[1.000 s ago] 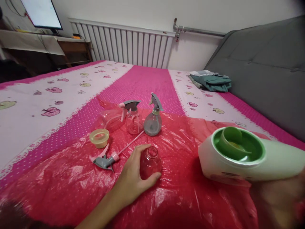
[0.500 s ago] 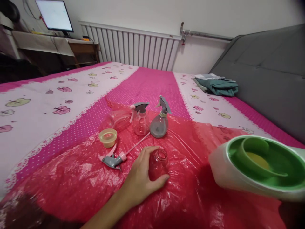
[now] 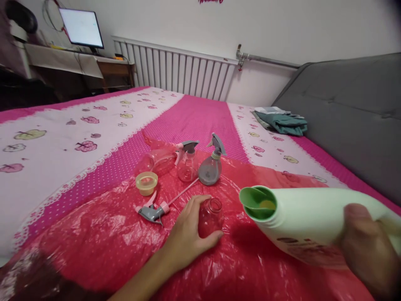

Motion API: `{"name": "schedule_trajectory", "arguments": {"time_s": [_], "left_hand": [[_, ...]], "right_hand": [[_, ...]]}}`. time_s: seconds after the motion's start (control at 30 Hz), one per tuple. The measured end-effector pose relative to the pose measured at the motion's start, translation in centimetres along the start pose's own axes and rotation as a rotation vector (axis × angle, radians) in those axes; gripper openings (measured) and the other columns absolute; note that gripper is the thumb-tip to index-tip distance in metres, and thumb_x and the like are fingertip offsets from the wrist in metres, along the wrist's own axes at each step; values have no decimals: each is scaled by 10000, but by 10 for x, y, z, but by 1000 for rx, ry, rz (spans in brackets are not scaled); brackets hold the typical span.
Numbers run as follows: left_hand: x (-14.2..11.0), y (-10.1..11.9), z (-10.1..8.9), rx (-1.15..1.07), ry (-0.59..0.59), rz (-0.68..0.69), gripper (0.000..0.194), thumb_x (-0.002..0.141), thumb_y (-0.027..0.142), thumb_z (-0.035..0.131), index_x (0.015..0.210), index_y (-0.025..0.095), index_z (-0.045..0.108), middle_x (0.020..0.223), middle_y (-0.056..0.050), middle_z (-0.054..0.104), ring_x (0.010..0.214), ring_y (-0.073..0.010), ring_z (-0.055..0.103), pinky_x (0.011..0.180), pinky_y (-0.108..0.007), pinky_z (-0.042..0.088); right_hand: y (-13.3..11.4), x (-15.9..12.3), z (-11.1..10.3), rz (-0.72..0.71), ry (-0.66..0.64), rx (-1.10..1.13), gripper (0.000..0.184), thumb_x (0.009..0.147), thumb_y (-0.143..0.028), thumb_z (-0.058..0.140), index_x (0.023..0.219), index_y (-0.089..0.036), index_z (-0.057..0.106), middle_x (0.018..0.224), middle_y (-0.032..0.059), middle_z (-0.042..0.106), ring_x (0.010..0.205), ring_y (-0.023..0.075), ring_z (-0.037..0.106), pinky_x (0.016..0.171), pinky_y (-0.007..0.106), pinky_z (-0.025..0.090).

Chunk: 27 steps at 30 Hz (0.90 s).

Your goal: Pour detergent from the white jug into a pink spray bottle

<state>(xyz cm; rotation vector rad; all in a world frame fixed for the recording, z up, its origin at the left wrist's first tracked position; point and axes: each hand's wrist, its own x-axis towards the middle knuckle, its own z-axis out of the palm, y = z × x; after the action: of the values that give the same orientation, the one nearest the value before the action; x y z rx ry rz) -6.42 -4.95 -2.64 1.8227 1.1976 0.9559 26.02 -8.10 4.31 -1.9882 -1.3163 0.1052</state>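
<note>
My left hand (image 3: pixel 184 234) is wrapped round a small clear open-necked bottle (image 3: pixel 211 215) standing upright on a red plastic sheet (image 3: pixel 94 242). My right hand (image 3: pixel 366 251) grips a large white detergent bottle (image 3: pixel 307 221) with a green spout, tipped on its side with the spout pointing left, just right of the small bottle and above it. A loose grey and pink spray head (image 3: pixel 153 211) with its tube lies left of my left hand. Behind stand a clear spray bottle (image 3: pixel 187 165) and a grey one (image 3: pixel 212 165).
A yellow funnel-like cup (image 3: pixel 146 183) and a clear bottle lying on its side (image 3: pixel 155 161) sit at the sheet's far edge. The sheet lies on a pink bedcover (image 3: pixel 188 117). Folded clothes (image 3: pixel 282 121), a grey headboard (image 3: pixel 344 117), a radiator (image 3: pixel 178 71) and a monitor (image 3: pixel 82 28) are beyond.
The detergent bottle has swung down and left, its spout now close to the small bottle's neck. My left hand has stayed on the small bottle. The view has tilted up slightly.
</note>
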Motion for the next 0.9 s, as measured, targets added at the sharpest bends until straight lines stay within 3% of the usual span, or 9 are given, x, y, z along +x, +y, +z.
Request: {"name": "schedule_trajectory", "arguments": {"time_s": [0.13, 0.3, 0.43, 0.53, 0.63, 0.73, 0.9], "left_hand": [[1, -2, 1, -4, -7, -4, 671, 890, 360, 772, 1486, 270, 479, 1510, -147, 620, 1431, -381, 594, 1238, -654, 439], [1, -4, 3, -3, -11, 8, 666, 889, 358, 775, 1479, 268, 480, 1508, -143, 615, 1432, -378, 587, 1237, -644, 435], [0, -4, 3, -2, -22, 20, 669, 896, 354, 772, 1484, 265, 466, 1517, -145, 610, 1437, -375, 580, 1236, -643, 431], [0, -3, 3, 1, -18, 27, 666, 896, 351, 771, 1482, 266, 467, 1513, -145, 617, 1433, -377, 587, 1233, -640, 436], [1, -3, 2, -1, -18, 34, 662, 891, 350, 775, 1475, 263, 475, 1507, -144, 626, 1429, -377, 594, 1235, -637, 439], [2, -4, 3, -1, -13, 46, 665, 892, 344, 775, 1478, 259, 473, 1508, -143, 626, 1430, -372, 595, 1242, -635, 436], [2, -6, 4, 7, -6, 52, 669, 886, 337, 786, 1475, 256, 479, 1503, -142, 629, 1422, -370, 602, 1237, -636, 444]], "right_hand": [[-23, 0, 4, 63, 9, 11, 636, 941, -729, 364, 812, -190, 674, 766, 125, 659, 872, 375, 668, 763, 448, 488], [-23, 8, 6, -7, -38, -68, 881, 716, -1013, 304, 779, -212, 666, 756, 171, 662, 858, 450, 654, 791, 531, 482], [-18, 8, 12, -121, 17, -165, 842, 898, -901, 207, 834, -194, 659, 870, 228, 704, 1002, 514, 671, 875, 572, 494], [-22, 2, 15, -174, 26, -231, 928, 961, -841, 143, 934, -108, 711, 955, 279, 717, 1066, 553, 672, 940, 613, 503], [-26, -2, 17, -214, 48, -268, 996, 986, -815, 133, 1061, -37, 751, 1068, 297, 729, 1159, 545, 672, 1017, 625, 512], [-23, 2, 17, -242, 77, -296, 978, 998, -799, 156, 1104, -54, 781, 1100, 269, 746, 1200, 505, 685, 1070, 607, 522], [-9, 24, 10, -318, 2, -325, 1065, 884, -933, 183, 1001, -90, 823, 918, 253, 748, 1066, 508, 736, 923, 625, 603]]}}
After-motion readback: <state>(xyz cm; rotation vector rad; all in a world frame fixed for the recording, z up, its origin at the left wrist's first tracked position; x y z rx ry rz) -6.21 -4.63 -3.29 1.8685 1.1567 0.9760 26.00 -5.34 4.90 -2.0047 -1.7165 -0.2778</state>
